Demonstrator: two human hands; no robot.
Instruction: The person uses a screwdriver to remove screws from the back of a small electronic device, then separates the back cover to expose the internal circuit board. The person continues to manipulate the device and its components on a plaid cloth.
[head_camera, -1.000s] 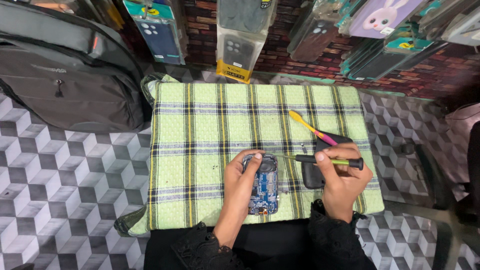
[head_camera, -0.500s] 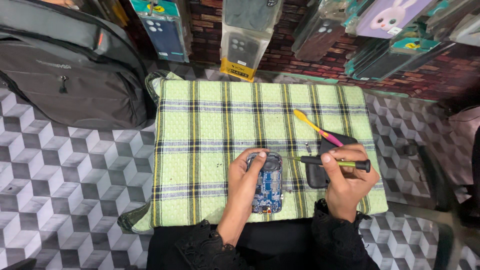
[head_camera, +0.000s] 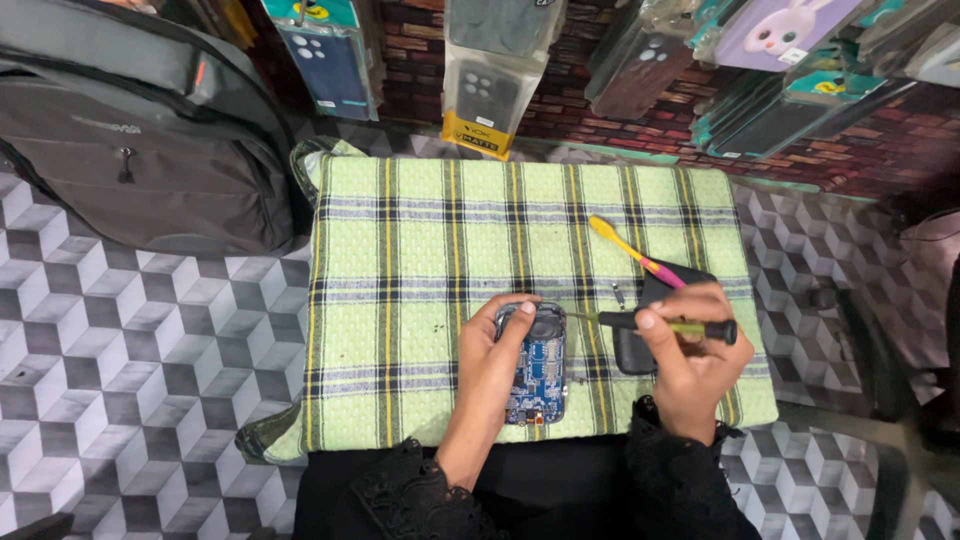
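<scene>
Green plaid cloth (head_camera: 420, 300) covers the bench, with cube-patterned floor around it. Nearest, the left hand (head_camera: 495, 350) is curled around the left edge of an opened phone (head_camera: 540, 362), circuit board up, its long axis running near to far. Just right, the right hand (head_camera: 690, 345) grips a screwdriver (head_camera: 655, 325) lying crosswise, tip pointing left at the phone's far end. Beyond lie a dark cover (head_camera: 655, 290) and a yellow-pink toothbrush (head_camera: 630, 248); farther still, a grey backpack (head_camera: 140, 150) far left.
</scene>
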